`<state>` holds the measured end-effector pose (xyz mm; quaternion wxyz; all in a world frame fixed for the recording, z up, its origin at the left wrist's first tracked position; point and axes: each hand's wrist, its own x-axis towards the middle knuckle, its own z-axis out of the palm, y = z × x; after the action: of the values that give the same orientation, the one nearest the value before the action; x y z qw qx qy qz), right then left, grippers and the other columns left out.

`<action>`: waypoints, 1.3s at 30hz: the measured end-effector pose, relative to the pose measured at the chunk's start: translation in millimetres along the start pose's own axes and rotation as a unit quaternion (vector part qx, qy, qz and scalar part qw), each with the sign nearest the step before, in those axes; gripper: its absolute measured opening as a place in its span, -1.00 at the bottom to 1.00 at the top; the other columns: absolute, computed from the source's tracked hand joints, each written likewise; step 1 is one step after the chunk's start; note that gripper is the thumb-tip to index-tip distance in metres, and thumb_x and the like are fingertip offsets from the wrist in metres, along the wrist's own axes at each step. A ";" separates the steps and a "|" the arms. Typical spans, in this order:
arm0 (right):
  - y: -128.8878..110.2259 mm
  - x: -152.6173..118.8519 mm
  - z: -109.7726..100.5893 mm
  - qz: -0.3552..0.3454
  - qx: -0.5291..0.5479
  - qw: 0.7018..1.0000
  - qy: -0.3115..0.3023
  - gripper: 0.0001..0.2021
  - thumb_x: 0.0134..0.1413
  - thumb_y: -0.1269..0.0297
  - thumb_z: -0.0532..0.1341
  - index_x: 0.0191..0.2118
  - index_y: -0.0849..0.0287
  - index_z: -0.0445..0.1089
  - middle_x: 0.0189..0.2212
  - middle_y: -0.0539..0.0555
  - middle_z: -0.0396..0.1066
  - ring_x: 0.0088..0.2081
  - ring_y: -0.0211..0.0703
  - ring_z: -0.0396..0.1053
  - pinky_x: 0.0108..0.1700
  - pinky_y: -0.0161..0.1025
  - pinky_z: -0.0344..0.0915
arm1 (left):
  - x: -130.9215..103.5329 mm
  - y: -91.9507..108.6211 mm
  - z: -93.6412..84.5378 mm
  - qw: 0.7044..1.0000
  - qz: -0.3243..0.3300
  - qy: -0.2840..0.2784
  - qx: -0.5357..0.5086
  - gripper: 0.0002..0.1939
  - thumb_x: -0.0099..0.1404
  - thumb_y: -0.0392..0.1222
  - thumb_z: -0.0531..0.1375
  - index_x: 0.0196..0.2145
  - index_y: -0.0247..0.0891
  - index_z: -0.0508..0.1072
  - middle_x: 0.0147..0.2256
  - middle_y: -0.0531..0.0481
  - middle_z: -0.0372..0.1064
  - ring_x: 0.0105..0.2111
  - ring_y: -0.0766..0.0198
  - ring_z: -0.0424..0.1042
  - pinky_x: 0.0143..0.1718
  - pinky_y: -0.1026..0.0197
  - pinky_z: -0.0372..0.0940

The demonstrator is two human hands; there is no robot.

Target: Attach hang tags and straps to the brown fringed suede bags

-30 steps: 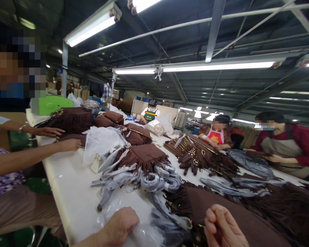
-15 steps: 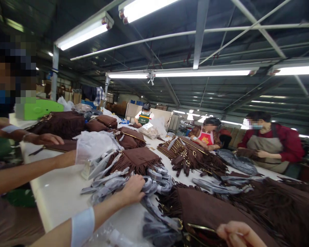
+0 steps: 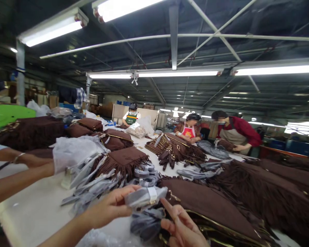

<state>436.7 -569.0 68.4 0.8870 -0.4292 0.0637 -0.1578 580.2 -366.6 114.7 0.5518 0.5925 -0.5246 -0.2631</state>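
A coiled strap in clear plastic [image 3: 145, 198], with a white band round it, is gripped at its left end by my left hand [image 3: 113, 204]. Close to its other end is my right hand [image 3: 184, 224], index finger stretched out to the wrapping, thumb and other fingers curled together; anything between them is hidden. Beside my right hand lies a brown fringed bag [image 3: 208, 202], its gold zip edge partly open. More plastic-wrapped straps [image 3: 146, 223] lie beneath the held one. Left of it is a pile of wrapped straps [image 3: 98, 183] by another brown fringed bag [image 3: 127, 157].
At left, a co-worker's hands [image 3: 45, 166] reach to a white plastic bag [image 3: 76, 151]. Fringed brown bags [image 3: 270, 192] are heaped at right. Strap parts with gold clasps [image 3: 175, 147] lie mid-table. Several people work across the white table [image 3: 38, 199]; a green machine [image 3: 10, 115] stands far left.
My left hand has lifted a wrapped strap from the pile and brought it right, to my right hand. My right hand has moved left to meet it. The view has turned right.
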 end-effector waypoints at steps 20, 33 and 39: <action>-32.5 -26.4 -24.6 -0.168 -0.390 0.905 0.033 -0.62 0.00 -0.09 0.27 -0.49 0.16 0.39 -0.47 -0.01 0.34 -0.59 -0.34 0.11 -0.55 -0.40 0.07 | 62.6 -18.2 115.4 0.998 -0.014 0.052 -0.031 -0.64 0.22 -0.26 0.08 -0.03 -0.29 0.43 -0.45 0.07 0.39 -0.45 0.31 0.34 -0.37 0.31 0.24; -58.4 -66.0 -24.0 -0.322 -0.678 0.638 0.171 -0.76 0.17 0.13 0.14 -0.49 0.07 0.31 -0.62 -0.07 0.36 -0.58 -0.24 0.31 -0.47 -0.39 0.25 | 74.6 -23.0 141.2 0.975 0.042 0.143 0.163 -0.64 0.25 -0.29 0.06 -0.08 -0.16 0.54 -0.30 0.04 0.54 -0.32 0.20 0.47 -0.20 0.27 0.33; -46.8 -64.1 -26.3 -0.314 -0.674 0.636 0.206 -0.83 0.08 0.25 0.15 -0.51 0.06 0.21 -0.66 -0.12 0.30 -0.62 -0.26 0.27 -0.50 -0.40 0.18 | 74.7 -35.5 148.0 0.969 0.038 0.151 0.190 -0.58 0.21 -0.32 0.07 -0.01 -0.14 0.50 -0.12 -0.02 0.52 -0.15 0.10 0.50 -0.10 0.20 0.35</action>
<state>359.2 -594.2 87.2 0.2116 -0.8585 0.1953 -0.4244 483.3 -496.3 64.2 0.5117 0.6990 -0.4975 -0.0452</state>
